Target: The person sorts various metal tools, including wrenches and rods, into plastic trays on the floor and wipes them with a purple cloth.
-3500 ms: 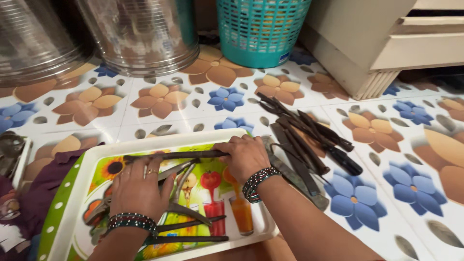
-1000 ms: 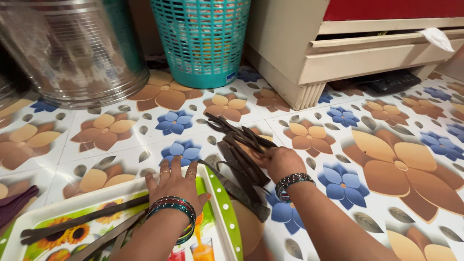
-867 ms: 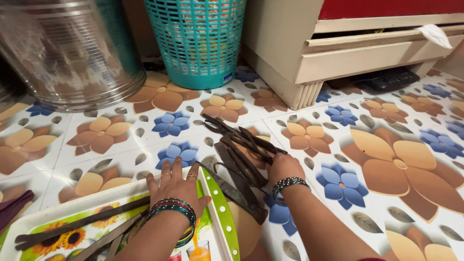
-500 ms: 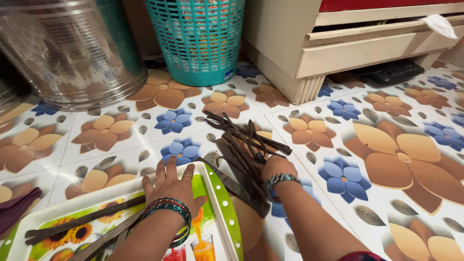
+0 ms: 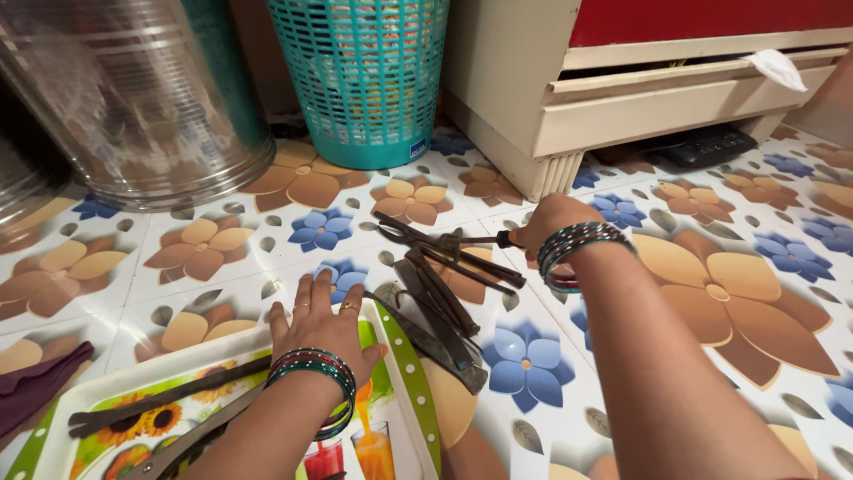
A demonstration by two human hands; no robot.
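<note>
— Where was the left hand point(image 5: 324, 324)?

— Low in the frame, left of centre. It lay palm down, fingers spread flat, on the far right corner of the printed plastic tray with the green rim point(image 5: 407, 351). It gripped nothing. Stacked bangles circled the wrist, and the forearm ran down to the bottom edge.

— And the right hand point(image 5: 549, 229)?

— It sat right of centre, a little above the middle. The arm came in from the lower right corner, elbow bent, wrist turned inward. The fingers were closed on the end of one thin dark metal tool point(image 5: 471, 240) that pointed left, level with the floor.

— Where did that tool sit against the others?

— It crossed over the top of the pile of dark, worn metal hand tools point(image 5: 435, 289), which lay fanned out on the flower-patterned floor tiles point(image 5: 737, 302) at the centre, between the two hands.

— Anything on the tray?

— Two long dark metal strips point(image 5: 160, 404) lay across it at the lower left.

— And behind?

— A teal plastic mesh basket point(image 5: 369, 76) stood at the top centre, a large steel drum point(image 5: 124, 98) at the upper left, and a cream wooden cabinet point(image 5: 657, 98) at the upper right.
</note>
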